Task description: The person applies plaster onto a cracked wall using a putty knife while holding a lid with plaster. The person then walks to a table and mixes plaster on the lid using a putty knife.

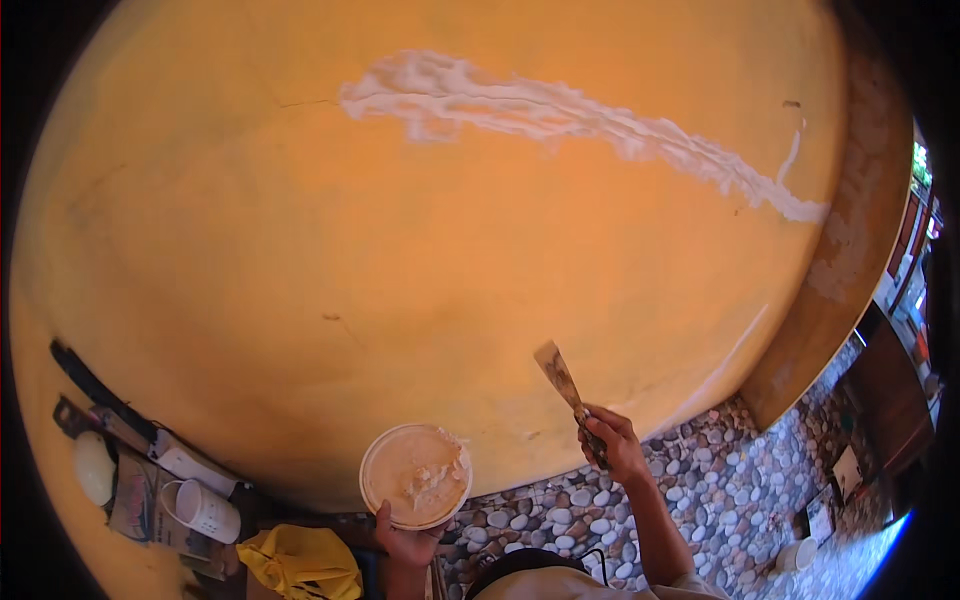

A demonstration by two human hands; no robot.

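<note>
My left hand (pixel 408 543) grips a round tub (pixel 385 462) from below, near the lower middle of the view. Pale, lumpy filler (pixel 432 482) lies in it. In my right hand (pixel 615 440) is a putty knife (pixel 562 376), held by its dark handle with the stained blade pointing up and left. The blade is apart from the tub. Beyond both hands rises an orange-yellow wall (pixel 450 240). Across its upper part runs a long, rough white streak of filler (pixel 560 108) with a crack line showing in it.
At lower left are a white perforated basket (pixel 205 512), a yellow cloth or bag (pixel 300 562) and a long black object (pixel 100 385). A wall corner (pixel 850 240) juts out at right. The floor (pixel 700 490) has a pebble pattern, with a white cup-like container (pixel 796 555) on it.
</note>
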